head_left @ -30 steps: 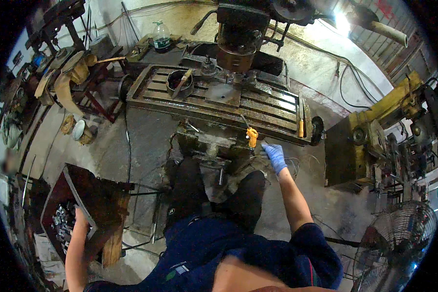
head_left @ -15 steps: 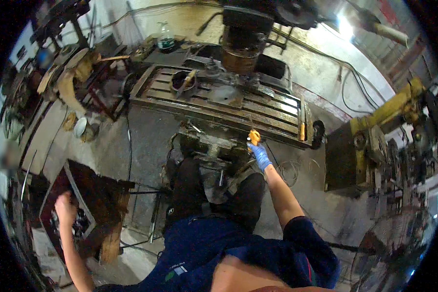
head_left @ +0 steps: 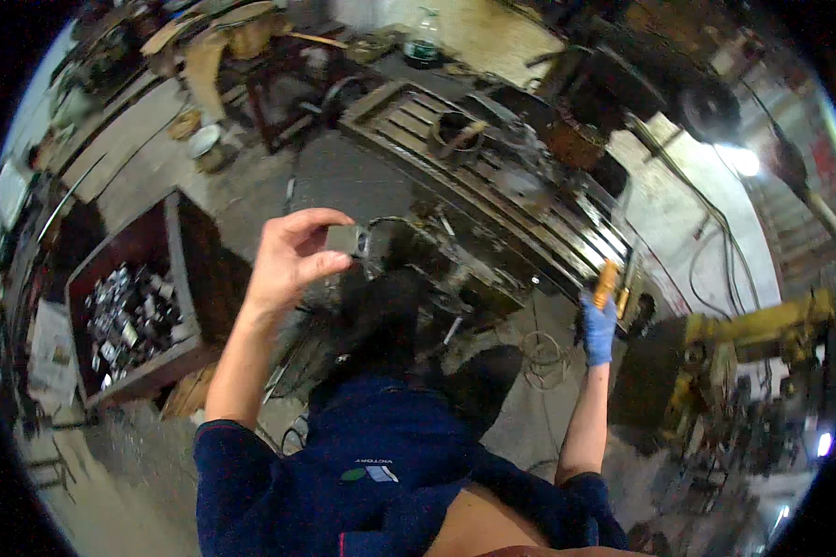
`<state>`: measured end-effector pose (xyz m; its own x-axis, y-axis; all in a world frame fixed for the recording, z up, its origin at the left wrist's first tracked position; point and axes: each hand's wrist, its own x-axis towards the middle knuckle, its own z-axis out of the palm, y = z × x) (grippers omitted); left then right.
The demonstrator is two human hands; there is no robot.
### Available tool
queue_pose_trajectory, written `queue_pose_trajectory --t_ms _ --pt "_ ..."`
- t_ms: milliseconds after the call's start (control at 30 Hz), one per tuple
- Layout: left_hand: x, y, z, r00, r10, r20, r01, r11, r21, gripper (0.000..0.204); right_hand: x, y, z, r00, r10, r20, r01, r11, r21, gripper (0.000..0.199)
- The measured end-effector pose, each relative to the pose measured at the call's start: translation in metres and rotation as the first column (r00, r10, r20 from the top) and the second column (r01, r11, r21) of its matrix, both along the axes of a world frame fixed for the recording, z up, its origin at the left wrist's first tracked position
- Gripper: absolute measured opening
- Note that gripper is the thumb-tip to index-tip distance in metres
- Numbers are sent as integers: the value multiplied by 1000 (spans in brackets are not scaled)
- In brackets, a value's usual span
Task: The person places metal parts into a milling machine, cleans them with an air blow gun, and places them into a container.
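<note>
Here's the left hand (head_left: pixel 286 265), bare and up in mid-air out in front of the body, thumb and fingers clamped on a small grey metal block (head_left: pixel 344 239), pinched by its near end, with its far end poking clear toward the machine. Over on the right, the right hand (head_left: pixel 598 327) wears a blue glove, its fingers wrapped around an orange tool (head_left: pixel 607 281) that sticks up out of the fist, just by the right end of the long slotted table (head_left: pixel 409 132); blur there hides the finer details. Down on the left sits the dark bin (head_left: pixel 209 274), open at the top, and look at that heap of small metal parts (head_left: pixel 130 316) inside, shiny and jumbled, well apart from both hands! Up on the table, a round pot (head_left: pixel 444 148) stands toward the left end, a brush (head_left: pixel 466 136) lying across its mouth. Behind, there's a clear bottle (head_left: pixel 423 45) with a green label; a whitish bucket (head_left: pixel 206 144) is on the floor beyond the bin, and a loose coil of cable (head_left: pixel 545 360) lies between the person's knees and the yellow machine (head_left: pixel 762 320) at far right.
</note>
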<state>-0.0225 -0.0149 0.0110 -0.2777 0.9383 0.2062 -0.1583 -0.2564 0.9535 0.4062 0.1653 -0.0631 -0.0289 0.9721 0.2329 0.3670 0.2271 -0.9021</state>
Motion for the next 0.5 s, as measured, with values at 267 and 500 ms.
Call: queue_pose_trajectory --t_ms 267,500 --pt "50 80 -57 838 -235 492 284 958 -27 32 -32 5 28 588 62 807 82 987 -136 48" --pt "26 80 -68 853 -126 506 195 977 -85 28 -71 76 37 407 132 904 151 966 -209 54"
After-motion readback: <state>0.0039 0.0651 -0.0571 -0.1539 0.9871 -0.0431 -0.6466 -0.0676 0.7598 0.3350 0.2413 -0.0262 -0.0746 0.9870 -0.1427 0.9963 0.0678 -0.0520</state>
